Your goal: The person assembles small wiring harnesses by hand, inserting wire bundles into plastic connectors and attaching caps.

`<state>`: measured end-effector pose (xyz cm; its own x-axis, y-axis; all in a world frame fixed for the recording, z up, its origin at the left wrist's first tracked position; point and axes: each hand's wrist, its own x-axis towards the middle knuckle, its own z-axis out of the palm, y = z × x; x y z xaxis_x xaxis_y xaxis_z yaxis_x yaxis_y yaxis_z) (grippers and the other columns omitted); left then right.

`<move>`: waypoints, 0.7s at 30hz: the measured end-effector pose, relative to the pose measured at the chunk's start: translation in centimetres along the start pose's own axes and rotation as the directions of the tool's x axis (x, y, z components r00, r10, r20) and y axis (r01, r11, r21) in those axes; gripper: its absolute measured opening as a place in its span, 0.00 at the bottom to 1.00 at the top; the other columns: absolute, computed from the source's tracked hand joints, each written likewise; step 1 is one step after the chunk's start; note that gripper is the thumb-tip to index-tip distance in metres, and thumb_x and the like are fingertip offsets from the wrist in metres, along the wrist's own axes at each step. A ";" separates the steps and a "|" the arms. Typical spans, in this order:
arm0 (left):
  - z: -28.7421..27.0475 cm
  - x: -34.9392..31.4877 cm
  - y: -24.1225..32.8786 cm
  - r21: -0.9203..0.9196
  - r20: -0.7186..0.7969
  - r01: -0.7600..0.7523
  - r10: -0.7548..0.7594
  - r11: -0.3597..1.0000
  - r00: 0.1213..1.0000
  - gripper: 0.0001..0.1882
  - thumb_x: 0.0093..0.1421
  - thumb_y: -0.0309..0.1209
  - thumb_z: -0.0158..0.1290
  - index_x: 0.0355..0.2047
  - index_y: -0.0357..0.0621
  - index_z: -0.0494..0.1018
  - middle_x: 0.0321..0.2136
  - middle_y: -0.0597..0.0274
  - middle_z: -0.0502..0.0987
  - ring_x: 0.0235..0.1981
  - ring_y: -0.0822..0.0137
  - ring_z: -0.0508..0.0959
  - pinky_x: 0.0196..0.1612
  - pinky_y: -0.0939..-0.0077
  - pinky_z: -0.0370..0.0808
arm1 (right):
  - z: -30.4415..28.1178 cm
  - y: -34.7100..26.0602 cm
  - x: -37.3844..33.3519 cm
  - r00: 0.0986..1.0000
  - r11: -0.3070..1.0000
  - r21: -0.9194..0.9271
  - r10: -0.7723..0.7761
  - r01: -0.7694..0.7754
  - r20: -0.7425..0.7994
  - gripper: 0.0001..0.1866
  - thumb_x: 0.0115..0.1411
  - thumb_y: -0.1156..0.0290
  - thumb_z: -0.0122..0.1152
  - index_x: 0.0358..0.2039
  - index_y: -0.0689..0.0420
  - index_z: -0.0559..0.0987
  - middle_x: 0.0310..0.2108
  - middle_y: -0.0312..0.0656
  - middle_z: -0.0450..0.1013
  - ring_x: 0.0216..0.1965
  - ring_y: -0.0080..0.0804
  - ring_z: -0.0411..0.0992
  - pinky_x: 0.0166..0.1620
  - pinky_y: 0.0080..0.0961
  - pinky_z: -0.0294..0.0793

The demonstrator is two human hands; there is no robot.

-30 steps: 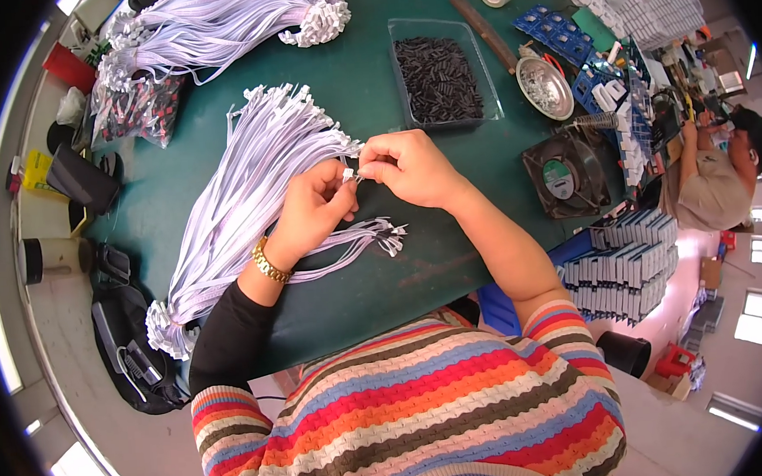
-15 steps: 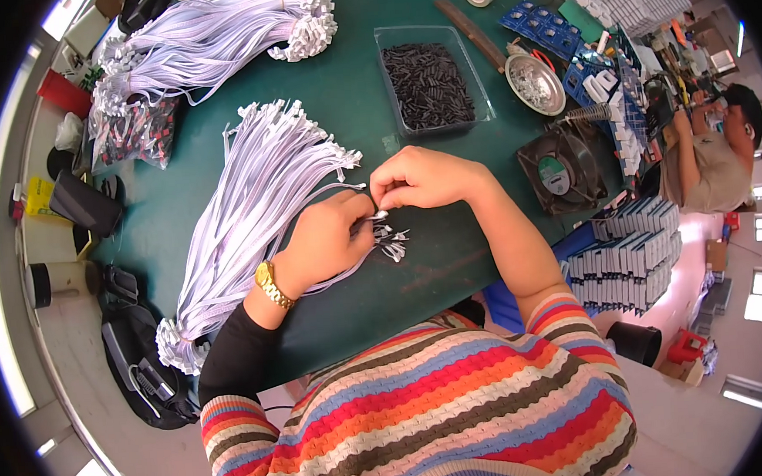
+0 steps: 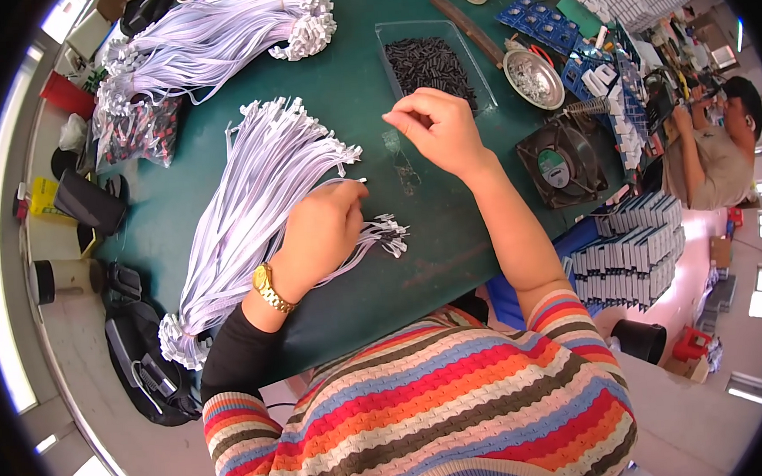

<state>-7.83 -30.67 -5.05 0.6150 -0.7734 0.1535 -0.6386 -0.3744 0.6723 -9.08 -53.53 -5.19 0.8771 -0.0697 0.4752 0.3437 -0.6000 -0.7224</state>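
A fanned bundle of flat white cables [image 3: 247, 189] with small white end connectors lies on the green table. Over its right side is my left hand [image 3: 324, 228], fingers curled in a pinch at the end of one cable. A gold watch sits on that wrist. Below those fingers, a smaller group of cable ends [image 3: 388, 235] with dark bits pokes out. My right hand [image 3: 444, 129] hovers at the near edge of a clear plastic tray [image 3: 483, 92] full of short black tubes [image 3: 427, 65]. Its thumb and fingertips press together; whatever they hold, if anything, is too small to make out.
More white cables [image 3: 220, 34] and a bag of red and black parts [image 3: 137, 131] lie far left. To the right are a metal bowl [image 3: 533, 80], a wooden strip [image 3: 469, 32], a black fan [image 3: 560, 164] and blue boards [image 3: 542, 26]. Another person [image 3: 716, 148] sits further right.
My right hand has left the left fingertips and moved away and to the right, up to the tray. My left hand has stayed over the cables, its fingers shifting slightly.
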 end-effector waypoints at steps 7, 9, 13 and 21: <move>0.6 2.3 -2.9 0.365 -0.341 -0.009 0.142 0.931 0.929 0.12 0.50 0.22 0.54 0.37 0.42 0.72 0.32 0.57 0.72 0.33 0.56 0.73 0.37 0.63 0.71 | -1.9 2.8 1.0 0.995 0.922 -0.380 0.040 -0.072 -0.093 0.09 0.50 0.74 0.66 0.34 0.60 0.80 0.31 0.40 0.75 0.29 0.32 0.73 0.35 0.26 0.72; 0.9 2.3 -3.0 0.400 -0.322 0.004 0.136 0.917 0.937 0.12 0.50 0.24 0.56 0.37 0.43 0.72 0.30 0.58 0.72 0.33 0.56 0.73 0.36 0.63 0.71 | -2.6 4.1 0.9 0.940 0.839 -0.471 0.336 -0.271 0.057 0.14 0.50 0.71 0.66 0.38 0.59 0.81 0.34 0.42 0.76 0.33 0.35 0.74 0.38 0.30 0.73; 1.0 2.1 -4.0 0.425 -0.289 -0.027 0.164 0.905 0.943 0.09 0.51 0.26 0.56 0.35 0.44 0.73 0.27 0.60 0.71 0.31 0.57 0.74 0.35 0.63 0.70 | -3.2 2.7 1.7 0.848 0.816 -0.454 0.488 -0.358 0.206 0.11 0.49 0.71 0.64 0.35 0.57 0.81 0.32 0.42 0.79 0.36 0.38 0.76 0.39 0.32 0.74; 1.4 2.4 -3.9 0.396 -0.286 -0.133 0.259 0.909 0.923 0.05 0.53 0.25 0.56 0.32 0.45 0.75 0.27 0.61 0.72 0.29 0.58 0.73 0.34 0.65 0.68 | -2.7 2.3 1.0 0.888 0.844 -0.438 0.421 -0.310 0.183 0.07 0.50 0.69 0.64 0.31 0.55 0.82 0.28 0.43 0.78 0.33 0.39 0.76 0.38 0.33 0.74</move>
<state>-4.48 -31.81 -8.31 0.5342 -0.6644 0.5227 -0.8449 -0.4401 0.3041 -8.35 -57.11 -5.01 0.9853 -0.1688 0.0261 -0.1287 -0.8341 -0.5364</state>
